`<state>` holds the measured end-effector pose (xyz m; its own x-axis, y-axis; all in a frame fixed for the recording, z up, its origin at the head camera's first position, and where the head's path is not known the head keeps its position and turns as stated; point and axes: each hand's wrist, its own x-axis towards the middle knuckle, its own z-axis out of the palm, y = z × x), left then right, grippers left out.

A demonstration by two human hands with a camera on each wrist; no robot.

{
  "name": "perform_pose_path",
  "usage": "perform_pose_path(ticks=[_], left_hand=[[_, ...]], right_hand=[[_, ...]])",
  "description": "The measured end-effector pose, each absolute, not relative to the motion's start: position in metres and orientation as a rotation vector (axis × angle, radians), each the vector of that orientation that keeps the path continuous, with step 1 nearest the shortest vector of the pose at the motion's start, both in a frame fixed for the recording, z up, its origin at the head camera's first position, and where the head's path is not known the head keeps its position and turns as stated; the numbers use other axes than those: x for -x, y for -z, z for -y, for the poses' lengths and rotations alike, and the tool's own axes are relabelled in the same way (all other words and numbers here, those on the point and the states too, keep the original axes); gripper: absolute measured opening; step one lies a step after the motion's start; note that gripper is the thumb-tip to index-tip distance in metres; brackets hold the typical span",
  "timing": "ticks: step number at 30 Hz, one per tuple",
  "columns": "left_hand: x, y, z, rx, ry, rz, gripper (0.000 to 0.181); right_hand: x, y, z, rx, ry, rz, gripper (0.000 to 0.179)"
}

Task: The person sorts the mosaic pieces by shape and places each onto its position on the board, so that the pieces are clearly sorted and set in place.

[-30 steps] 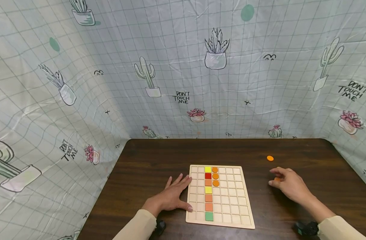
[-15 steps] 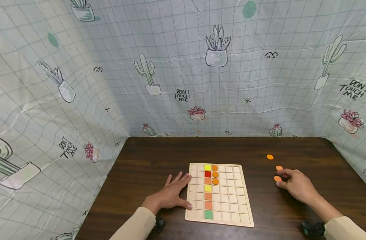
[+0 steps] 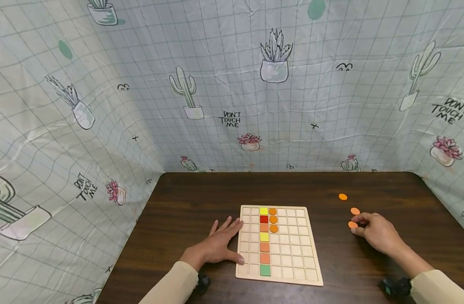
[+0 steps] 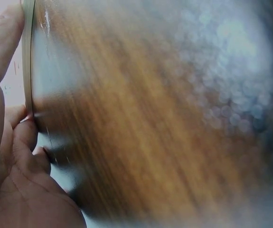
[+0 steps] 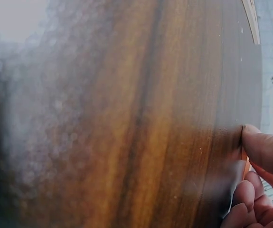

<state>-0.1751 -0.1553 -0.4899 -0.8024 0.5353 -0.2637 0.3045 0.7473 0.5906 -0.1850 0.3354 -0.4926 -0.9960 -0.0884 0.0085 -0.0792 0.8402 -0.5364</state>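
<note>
A square wooden grid board lies on the table. One of its columns holds yellow, red, orange and green square tiles, with a few orange discs beside the top ones. Fingers spread, my left hand rests at the board's left edge, its thumb over the corner cells; the left wrist view shows the board's thin edge by the thumb. My right hand has thumb and index finger on either side of a loose orange disc, pinching it at the table. Its edge shows in the right wrist view.
Two more orange discs lie beyond the right hand, one close by and another farther back. The dark wooden table ends at a patterned curtain behind and at both sides. Black devices sit at the wrists.
My right hand has shifted slightly right and back, uncovering a second loose disc, and its fingertips have closed about the nearer disc. The left hand and board stay put; the head view has tilted slightly.
</note>
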Motion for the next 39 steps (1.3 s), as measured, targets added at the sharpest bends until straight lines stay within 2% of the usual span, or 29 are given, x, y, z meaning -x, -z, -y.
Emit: perform_pose_path(ticks=[9,22,39], left_hand=[[0.1755,0.4901,0.1558,-0.636,-0.748,-2.526,0.109],[0.1756,0.4915,0.1567,-0.640,-0.753,-2.523,0.109],[0.1755,0.4904,0.1555,-0.645,-0.754,-2.529,0.109]], right_hand=[[0.1859,0.4930,-0.3357,0.119,0.861,-3.004,0.025],[0.1816,0.4921,-0.3354,0.049,0.910,-3.033,0.034],[0.1775,0.4944,-0.3355,-0.007,0.946,-3.083,0.034]])
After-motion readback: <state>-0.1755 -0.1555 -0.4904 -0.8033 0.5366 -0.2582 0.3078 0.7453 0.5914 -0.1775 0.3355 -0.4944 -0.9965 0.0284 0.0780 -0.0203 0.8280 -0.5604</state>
